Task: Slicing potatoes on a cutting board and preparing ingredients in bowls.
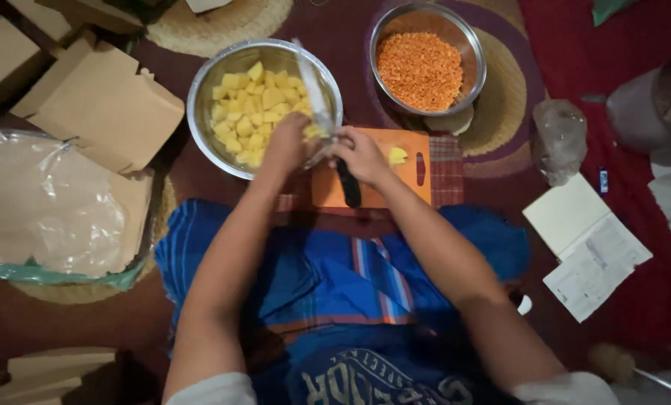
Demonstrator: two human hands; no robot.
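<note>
Nearest the camera lay the person's lap, wrapped in a blue striped cloth [335, 277], with both forearms reaching forward over it. The right hand [361, 156] was closed around the black handle of a knife [322, 105], whose broad blade tilted up over the rim of the steel bowl [200, 97]. The left hand [289, 142] was cupped against the blade at the bowl's near edge, fingers together and seemingly pushing yellow potato cubes [254, 112] off it; whether it pinched a piece I could not tell. Most cubes already sat heaped in that bowl, and one small piece [397, 155] remained on the orange cutting board [406, 184] just behind the right hand.

As a judgement, the sweep would go best with the blade's flat kept low over the bowl, the fingers sliding along its side and away from the edge, so that nothing dropped onto the floor.

A second steel bowl of orange lentils [421, 69] stood just beyond the board on a woven mat [504, 97]. Flat cardboard boxes [103, 105] and a plastic-wrapped stack [50, 202] crowded the left, close to the potato bowl. An open booklet [586, 247] and a crumpled clear bag [559, 139] lay to the right, well apart from the hands.
</note>
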